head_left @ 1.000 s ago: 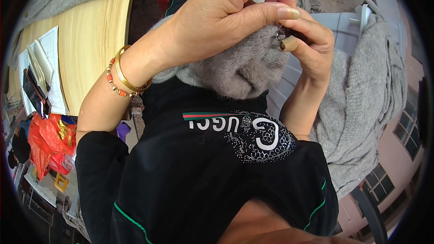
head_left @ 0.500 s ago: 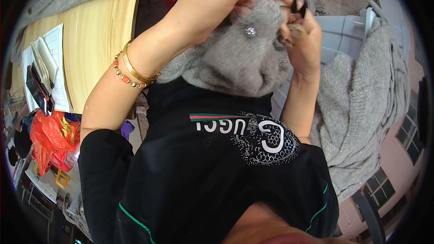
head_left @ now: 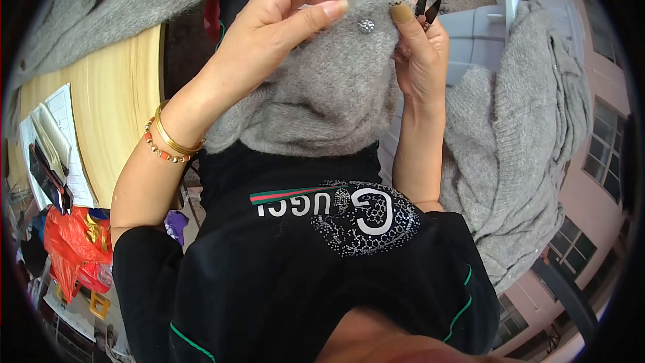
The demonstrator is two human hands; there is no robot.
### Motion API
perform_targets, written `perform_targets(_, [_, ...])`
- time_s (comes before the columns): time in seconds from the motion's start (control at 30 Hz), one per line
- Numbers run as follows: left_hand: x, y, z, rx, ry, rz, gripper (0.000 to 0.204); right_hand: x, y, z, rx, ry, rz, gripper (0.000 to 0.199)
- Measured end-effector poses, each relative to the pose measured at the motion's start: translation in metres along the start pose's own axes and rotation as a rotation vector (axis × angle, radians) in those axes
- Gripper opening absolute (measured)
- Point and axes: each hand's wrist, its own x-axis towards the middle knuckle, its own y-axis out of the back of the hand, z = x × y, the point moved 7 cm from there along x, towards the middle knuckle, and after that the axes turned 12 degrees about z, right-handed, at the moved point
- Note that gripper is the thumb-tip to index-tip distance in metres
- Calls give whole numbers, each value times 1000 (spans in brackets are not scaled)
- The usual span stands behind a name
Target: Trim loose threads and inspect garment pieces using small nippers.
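A grey fuzzy knit garment (head_left: 322, 87) lies across my lap, with a round sparkling button (head_left: 366, 26) on it. Just left of the button is my left hand (head_left: 282, 23), its thumb and index fingertips brought close in a pinch; whatever may be between them is too small to make out. On the button's right, my right hand (head_left: 421, 50) is closed round small thread snips (head_left: 428, 8), whose dark blades point up and stand apart. That hand's thumb presses at the knit's edge, and its other fingers are partly hidden.
More grey knitwear hangs over a pale grey plastic bin (head_left: 477, 33) on the right and covers the far end of a wooden table (head_left: 114, 60). Papers and a notebook (head_left: 50, 131) lie on the table's left edge, beside red plastic bags (head_left: 70, 242).
My left hand has come down and left, away from the right one. The garment has spread flatter, and the button now faces up in plain sight. The snips remain in my right hand.
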Motion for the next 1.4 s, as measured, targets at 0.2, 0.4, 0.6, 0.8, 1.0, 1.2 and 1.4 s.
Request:
perform_targets(0.2, [0,-7,0,26,-63,47,23,0,1,1,-5,-26,-4,15])
perform_targets(0.4, [1,2,1,119,-86,141,17,0,3,-4,-65,23,23,12])
perform_targets(0.6, [-4,8,16,120,-257,240,12,-1,5,-5,-136,71,-6,12])
perform_targets(0.8, [-12,-2,53,561,-635,213,7,-6,-7,-5,-234,120,-27,11])
perform_targets(1.0, [-18,-16,60,770,-1079,156,19,1,-3,-2,-273,134,-65,16])
perform_targets(1.2, [-5,-13,49,881,-955,158,13,4,19,10,-289,116,-31,20])
perform_targets(1.4, [-6,-14,51,864,-849,168,11,3,20,10,-316,174,-79,16])
